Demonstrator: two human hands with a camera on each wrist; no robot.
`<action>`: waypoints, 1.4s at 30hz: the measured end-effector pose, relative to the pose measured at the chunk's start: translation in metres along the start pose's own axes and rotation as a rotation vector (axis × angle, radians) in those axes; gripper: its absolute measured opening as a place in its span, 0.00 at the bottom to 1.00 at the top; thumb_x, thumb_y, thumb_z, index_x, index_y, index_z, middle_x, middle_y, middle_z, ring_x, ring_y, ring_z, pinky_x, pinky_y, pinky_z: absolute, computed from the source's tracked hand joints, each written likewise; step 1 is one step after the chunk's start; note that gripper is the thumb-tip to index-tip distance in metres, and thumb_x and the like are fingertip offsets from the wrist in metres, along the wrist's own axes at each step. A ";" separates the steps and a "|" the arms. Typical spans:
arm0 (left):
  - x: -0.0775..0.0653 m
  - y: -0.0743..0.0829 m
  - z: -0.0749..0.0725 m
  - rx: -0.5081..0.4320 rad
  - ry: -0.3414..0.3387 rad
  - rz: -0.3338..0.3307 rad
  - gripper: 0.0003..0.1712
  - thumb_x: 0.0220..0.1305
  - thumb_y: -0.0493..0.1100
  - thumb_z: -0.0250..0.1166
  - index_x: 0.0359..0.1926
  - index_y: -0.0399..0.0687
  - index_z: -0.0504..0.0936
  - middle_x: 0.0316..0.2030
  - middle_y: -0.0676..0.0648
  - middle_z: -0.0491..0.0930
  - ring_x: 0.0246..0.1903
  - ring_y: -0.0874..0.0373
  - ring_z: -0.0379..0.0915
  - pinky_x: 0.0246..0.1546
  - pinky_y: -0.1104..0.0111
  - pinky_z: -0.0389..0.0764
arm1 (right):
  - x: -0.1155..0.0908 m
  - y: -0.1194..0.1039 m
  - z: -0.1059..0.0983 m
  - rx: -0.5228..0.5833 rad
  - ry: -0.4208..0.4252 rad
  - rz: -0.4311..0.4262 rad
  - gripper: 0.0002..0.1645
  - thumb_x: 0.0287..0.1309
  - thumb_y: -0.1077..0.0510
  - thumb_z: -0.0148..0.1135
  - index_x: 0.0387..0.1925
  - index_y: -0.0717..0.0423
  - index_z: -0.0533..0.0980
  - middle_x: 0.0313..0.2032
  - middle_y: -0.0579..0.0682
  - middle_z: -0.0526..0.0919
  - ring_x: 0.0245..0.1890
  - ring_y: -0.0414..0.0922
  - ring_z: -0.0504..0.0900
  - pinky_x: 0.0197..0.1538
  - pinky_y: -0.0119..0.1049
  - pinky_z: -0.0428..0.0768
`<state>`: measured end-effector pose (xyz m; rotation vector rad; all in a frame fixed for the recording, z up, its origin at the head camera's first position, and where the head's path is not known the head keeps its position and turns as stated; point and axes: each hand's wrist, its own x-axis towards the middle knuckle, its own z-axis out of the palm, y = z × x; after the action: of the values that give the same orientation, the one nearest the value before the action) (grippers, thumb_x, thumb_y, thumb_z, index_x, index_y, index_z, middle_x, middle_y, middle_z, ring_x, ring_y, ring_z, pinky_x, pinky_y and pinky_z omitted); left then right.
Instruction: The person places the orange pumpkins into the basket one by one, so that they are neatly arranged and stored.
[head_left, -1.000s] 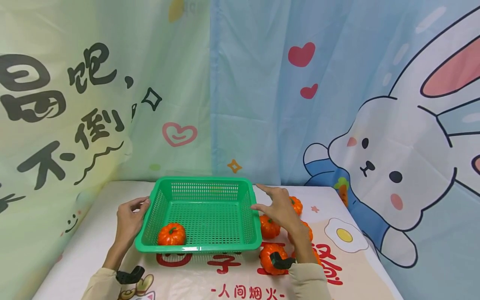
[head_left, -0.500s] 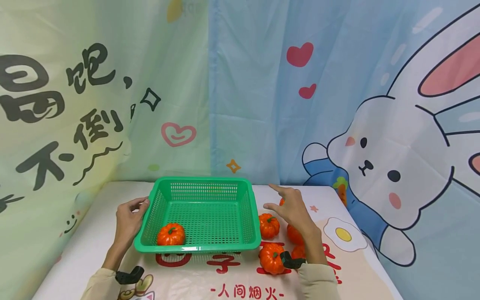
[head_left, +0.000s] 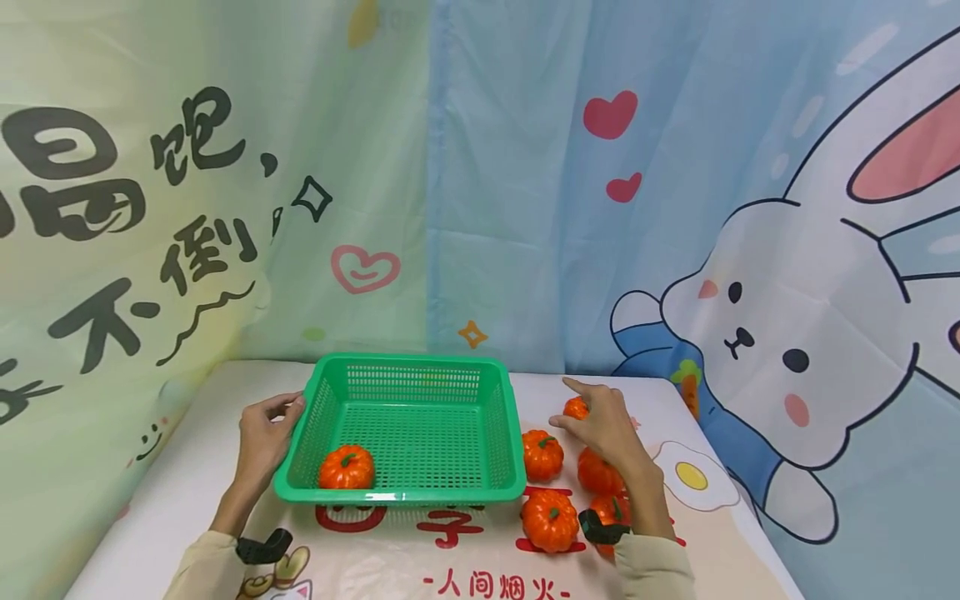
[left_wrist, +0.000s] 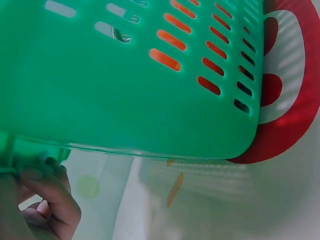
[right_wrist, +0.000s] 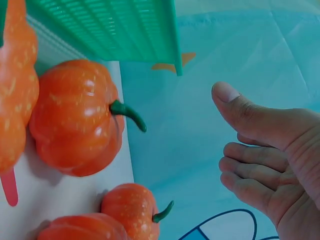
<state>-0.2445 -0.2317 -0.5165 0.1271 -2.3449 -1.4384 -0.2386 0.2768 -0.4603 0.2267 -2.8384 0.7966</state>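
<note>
Leftmost, the left hand [head_left: 268, 429] pinches the left rim of the green basket [head_left: 401, 497], with thumb and fingers curled at the edge; this grip presumably steadies the basket from one end. The basket is located at the far edge of the counter [head_left: 180, 467], left of its middle. Its mouth faces up, and its long axis runs left to right, roughly parallel to the counter's far edge. One orange pumpkin [head_left: 347, 468] occupies the basket's near left corner, stem uppermost.

Right of the basket, five more pumpkins form a loose group, probably kept there within reach of the right side. One pumpkin [head_left: 542, 457] sits just beside the basket's right wall, stem on top with its tip bent rightward. A second [head_left: 550, 521] lies nearer the counter's front edge, stem also up. Farther right are a third [head_left: 598, 472] and a fourth [head_left: 611, 507], the latter partly hidden by the wrist camera. The fifth, small pumpkin [head_left: 576, 407] lies toward the far edge.

Finally, the right hand [head_left: 606, 421] is held above this group, thumb and fingers spread wide, gripping nothing.
</note>
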 end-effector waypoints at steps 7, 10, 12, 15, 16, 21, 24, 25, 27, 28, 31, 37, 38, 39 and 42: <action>0.000 -0.002 0.000 -0.003 -0.003 0.012 0.18 0.80 0.42 0.66 0.58 0.30 0.89 0.44 0.28 0.89 0.26 0.71 0.75 0.24 0.76 0.77 | 0.000 0.011 -0.005 -0.039 -0.001 -0.009 0.43 0.61 0.51 0.82 0.74 0.62 0.77 0.37 0.59 0.87 0.44 0.54 0.77 0.54 0.56 0.83; 0.001 -0.004 0.000 -0.004 -0.002 0.019 0.18 0.80 0.42 0.66 0.57 0.30 0.89 0.43 0.28 0.89 0.26 0.71 0.75 0.24 0.77 0.77 | 0.001 0.017 -0.008 -0.048 -0.010 0.000 0.44 0.62 0.51 0.82 0.74 0.63 0.76 0.42 0.59 0.90 0.50 0.56 0.78 0.63 0.63 0.81; 0.001 -0.004 0.000 -0.003 -0.001 0.019 0.18 0.80 0.42 0.66 0.57 0.30 0.89 0.43 0.28 0.89 0.26 0.71 0.75 0.24 0.77 0.77 | 0.001 0.020 -0.010 -0.039 -0.021 0.011 0.44 0.62 0.51 0.82 0.74 0.64 0.76 0.43 0.62 0.89 0.50 0.60 0.79 0.61 0.63 0.81; 0.002 -0.005 0.000 0.000 0.000 0.020 0.18 0.80 0.42 0.65 0.58 0.31 0.89 0.43 0.28 0.89 0.26 0.72 0.75 0.25 0.77 0.78 | 0.002 0.026 -0.011 -0.042 -0.023 0.019 0.44 0.62 0.52 0.82 0.74 0.64 0.75 0.49 0.66 0.89 0.52 0.64 0.82 0.60 0.63 0.84; 0.002 -0.005 0.000 0.002 0.000 0.019 0.18 0.80 0.42 0.65 0.58 0.31 0.89 0.43 0.28 0.90 0.26 0.72 0.75 0.25 0.77 0.78 | 0.002 0.028 -0.011 -0.039 -0.024 0.024 0.44 0.62 0.52 0.82 0.74 0.64 0.75 0.54 0.68 0.89 0.54 0.66 0.83 0.60 0.63 0.84; 0.001 -0.006 -0.001 0.014 0.002 0.013 0.18 0.80 0.42 0.65 0.57 0.30 0.89 0.42 0.29 0.90 0.27 0.71 0.76 0.25 0.76 0.78 | 0.002 0.037 -0.007 -0.049 -0.033 0.032 0.45 0.61 0.52 0.82 0.74 0.66 0.75 0.66 0.70 0.83 0.62 0.69 0.82 0.62 0.65 0.84; 0.000 -0.006 0.000 0.017 -0.002 0.007 0.18 0.80 0.41 0.65 0.58 0.31 0.89 0.43 0.29 0.90 0.28 0.69 0.77 0.26 0.75 0.79 | 0.002 0.042 -0.006 -0.057 -0.027 0.030 0.45 0.60 0.53 0.83 0.73 0.67 0.75 0.64 0.70 0.85 0.60 0.69 0.82 0.61 0.65 0.84; 0.000 -0.006 0.000 0.017 -0.002 0.004 0.18 0.80 0.41 0.65 0.58 0.31 0.89 0.43 0.29 0.90 0.28 0.68 0.77 0.26 0.75 0.79 | 0.002 0.043 -0.006 -0.060 -0.025 0.030 0.45 0.60 0.53 0.83 0.73 0.67 0.75 0.62 0.70 0.85 0.59 0.68 0.82 0.61 0.64 0.84; 0.000 -0.005 0.000 0.018 -0.001 0.006 0.17 0.80 0.41 0.65 0.58 0.31 0.89 0.43 0.29 0.90 0.28 0.68 0.77 0.26 0.75 0.79 | 0.003 0.046 -0.007 -0.061 -0.026 0.043 0.46 0.59 0.53 0.84 0.73 0.67 0.75 0.61 0.70 0.86 0.58 0.67 0.82 0.61 0.64 0.84; 0.001 -0.005 0.000 0.019 0.000 0.007 0.18 0.80 0.41 0.65 0.58 0.31 0.89 0.43 0.29 0.90 0.29 0.68 0.77 0.26 0.75 0.79 | 0.004 0.047 -0.007 -0.062 -0.029 0.049 0.46 0.59 0.53 0.84 0.73 0.67 0.75 0.61 0.70 0.86 0.57 0.66 0.81 0.61 0.64 0.84; 0.001 -0.004 0.001 0.020 0.002 0.017 0.18 0.80 0.41 0.65 0.58 0.31 0.89 0.43 0.29 0.90 0.28 0.69 0.76 0.26 0.75 0.79 | 0.007 0.050 -0.007 -0.064 -0.046 0.072 0.47 0.59 0.52 0.84 0.73 0.68 0.74 0.61 0.71 0.85 0.58 0.65 0.80 0.62 0.64 0.82; 0.000 -0.003 0.001 0.013 -0.001 0.010 0.18 0.80 0.42 0.65 0.58 0.30 0.89 0.44 0.28 0.89 0.28 0.70 0.76 0.25 0.76 0.79 | 0.012 0.056 -0.007 -0.061 -0.077 0.107 0.48 0.59 0.52 0.84 0.73 0.70 0.73 0.63 0.73 0.83 0.57 0.64 0.78 0.63 0.63 0.81; 0.000 -0.003 0.001 0.012 0.001 0.009 0.18 0.80 0.42 0.65 0.58 0.30 0.89 0.44 0.28 0.89 0.28 0.70 0.76 0.25 0.76 0.78 | 0.013 0.057 -0.007 -0.060 -0.083 0.113 0.48 0.59 0.52 0.84 0.73 0.70 0.73 0.63 0.73 0.83 0.57 0.64 0.78 0.64 0.64 0.81; 0.000 -0.003 0.001 0.011 0.001 0.009 0.18 0.80 0.42 0.65 0.58 0.30 0.89 0.44 0.28 0.89 0.28 0.70 0.76 0.26 0.76 0.78 | 0.013 0.059 -0.006 -0.058 -0.090 0.117 0.48 0.59 0.52 0.84 0.73 0.70 0.73 0.64 0.74 0.82 0.59 0.65 0.78 0.65 0.65 0.80; 0.001 -0.003 0.001 0.006 0.005 0.018 0.17 0.80 0.41 0.66 0.57 0.31 0.89 0.44 0.28 0.89 0.28 0.71 0.76 0.26 0.76 0.77 | 0.016 0.063 -0.005 -0.057 -0.102 0.135 0.49 0.59 0.51 0.84 0.74 0.70 0.73 0.67 0.74 0.80 0.63 0.68 0.77 0.69 0.67 0.78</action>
<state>-0.2460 -0.2321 -0.5194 0.1110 -2.3411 -1.4208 -0.2653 0.3312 -0.4839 0.0693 -2.9937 0.7481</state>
